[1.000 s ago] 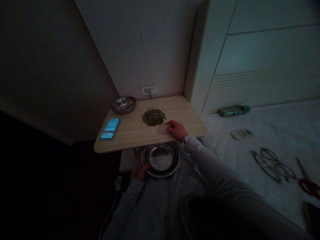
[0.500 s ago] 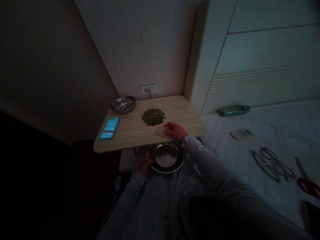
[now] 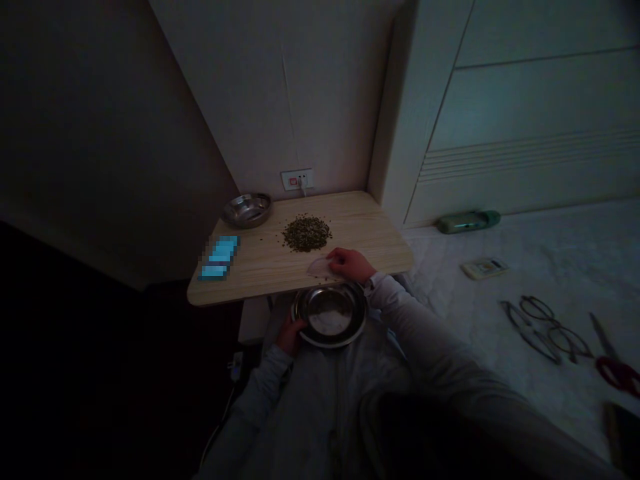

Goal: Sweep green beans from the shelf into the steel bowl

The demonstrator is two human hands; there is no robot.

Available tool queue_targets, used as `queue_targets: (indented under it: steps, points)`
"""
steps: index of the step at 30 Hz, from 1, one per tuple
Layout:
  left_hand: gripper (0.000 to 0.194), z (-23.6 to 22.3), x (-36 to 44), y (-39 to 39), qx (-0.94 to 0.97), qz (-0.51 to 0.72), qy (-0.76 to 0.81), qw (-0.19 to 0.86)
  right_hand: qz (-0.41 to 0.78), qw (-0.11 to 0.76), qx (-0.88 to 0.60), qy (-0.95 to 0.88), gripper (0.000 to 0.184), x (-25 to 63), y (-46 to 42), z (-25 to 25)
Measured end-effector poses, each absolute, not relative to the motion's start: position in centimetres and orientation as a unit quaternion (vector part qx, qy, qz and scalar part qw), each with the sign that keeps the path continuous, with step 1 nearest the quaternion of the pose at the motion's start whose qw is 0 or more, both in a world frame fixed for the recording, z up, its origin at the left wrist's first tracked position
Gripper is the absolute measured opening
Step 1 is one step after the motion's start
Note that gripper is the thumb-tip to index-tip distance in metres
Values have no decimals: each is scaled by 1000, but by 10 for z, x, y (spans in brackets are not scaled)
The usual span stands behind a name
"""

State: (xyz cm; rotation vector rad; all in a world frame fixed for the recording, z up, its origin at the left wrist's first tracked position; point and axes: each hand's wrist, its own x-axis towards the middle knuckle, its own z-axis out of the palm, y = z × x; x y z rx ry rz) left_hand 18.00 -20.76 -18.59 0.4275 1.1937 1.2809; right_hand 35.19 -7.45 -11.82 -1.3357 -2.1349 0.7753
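Two grips: right hand (image 3: pixel 354 265) pinches thin pale sheet (image 3: pixel 318 268), frame centre; left hand (image 3: pixel 290 335) clasps steel bowl (image 3: pixel 334 345) just below table (image 3: pixel 260 273) edge. Best: sheet flat behind stray grains (image 3: pixel 326 280), bowl level.

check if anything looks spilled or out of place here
A few seeds lie loose on the table, left of the pile, and others near its front edge by the right hand. They look like strays; nothing looks clearly damaged.
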Motion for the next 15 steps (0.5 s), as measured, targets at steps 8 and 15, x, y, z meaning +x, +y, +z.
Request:
queue_targets:
  steps: [8, 15]
  points:
    - [58, -191, 176, -209, 199, 552, 521, 620, 288, 254, -481, -788, 25, 352, -75, -118]
    - [53, -192, 176, -211, 210, 547, 524, 618, 284, 248, -477, -794, 24, 352, -74, -118]
